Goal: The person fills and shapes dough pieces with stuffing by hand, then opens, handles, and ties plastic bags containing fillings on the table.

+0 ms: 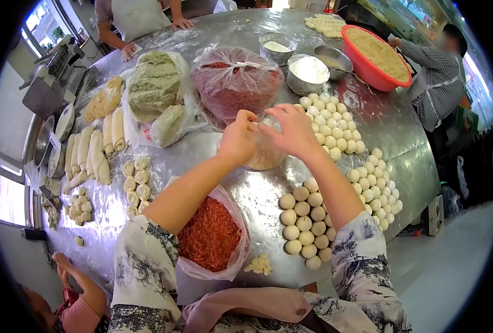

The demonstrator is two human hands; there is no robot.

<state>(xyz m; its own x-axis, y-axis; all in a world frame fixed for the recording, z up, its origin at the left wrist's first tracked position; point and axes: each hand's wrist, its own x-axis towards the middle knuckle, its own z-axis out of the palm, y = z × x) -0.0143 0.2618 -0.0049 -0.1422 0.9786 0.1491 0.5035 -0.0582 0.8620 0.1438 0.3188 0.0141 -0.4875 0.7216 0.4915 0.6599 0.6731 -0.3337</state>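
Note:
Over the middle of the steel table, my left hand (238,137) is closed, its fingers curled in a pinch near the top of a clear plastic bag (267,151) with pale pinkish contents. Beside it, my right hand (292,132) reaches in from the right, index finger and thumb apart, the thumb pointing at my left fingers. Right behind my hands stands a big tied bag of dark red filling (232,83). Nearer my body, between my forearms, an open bag of shredded orange-red filling (210,236) lies left of rows of round dough balls (306,219).
More dough balls (332,123) lie to the right. Bowls of white powder (308,72) and a red basin (377,61) stand at the back. On the left are a bag of greenish filling (155,86) and dough rolls (94,152). Other people stand around the table.

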